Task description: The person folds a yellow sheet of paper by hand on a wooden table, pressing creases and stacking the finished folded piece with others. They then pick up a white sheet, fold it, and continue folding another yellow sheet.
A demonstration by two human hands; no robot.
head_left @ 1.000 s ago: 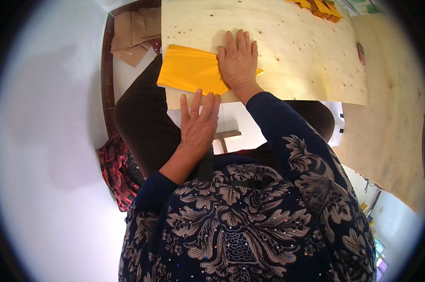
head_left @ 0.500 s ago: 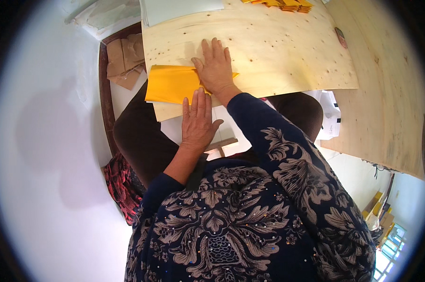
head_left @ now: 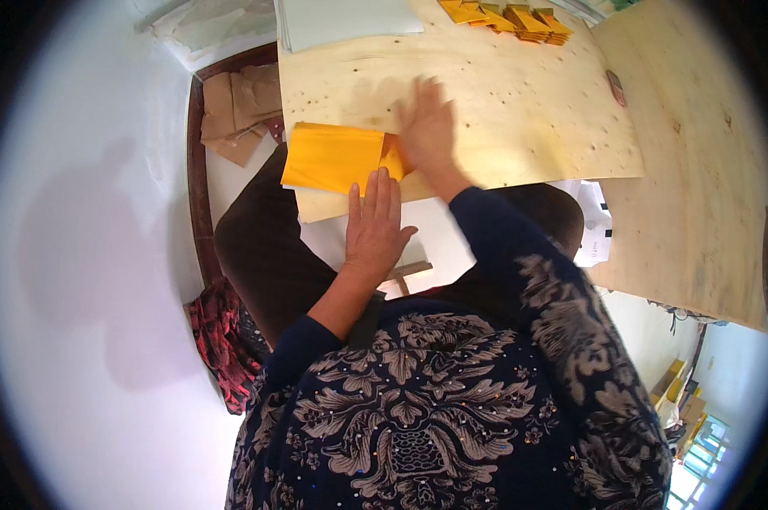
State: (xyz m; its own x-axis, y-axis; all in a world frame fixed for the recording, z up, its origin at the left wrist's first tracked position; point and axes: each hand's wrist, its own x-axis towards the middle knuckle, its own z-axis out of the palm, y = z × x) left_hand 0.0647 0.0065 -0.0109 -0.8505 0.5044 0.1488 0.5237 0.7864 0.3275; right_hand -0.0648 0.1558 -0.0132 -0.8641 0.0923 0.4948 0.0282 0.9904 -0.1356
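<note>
A bright yellow-orange folded paper piece [head_left: 328, 153] lies near the front left edge of the plywood board [head_left: 503, 127]. Its right end has a darker orange flap, partly covered by my right hand. My left hand [head_left: 375, 223] is open, fingers straight and together, the fingertips resting on the paper's lower edge. Beside the flap, my right hand [head_left: 429, 127] is blurred by motion; its fingers stretch out flat and hold nothing that shows.
Pale sheets [head_left: 350, 21] are stacked at the board's far left. Small orange folded packets [head_left: 528, 23] sit in bundles at the far edge. A small red-and-dark object [head_left: 616, 87] lies at the right. Brown cardboard [head_left: 241, 110] is beyond the left edge.
My right hand has slid to the right over the paper, uncovering the seam and part of the darker flap. My left hand stays at the lower edge. The whole view has shifted slightly.
</note>
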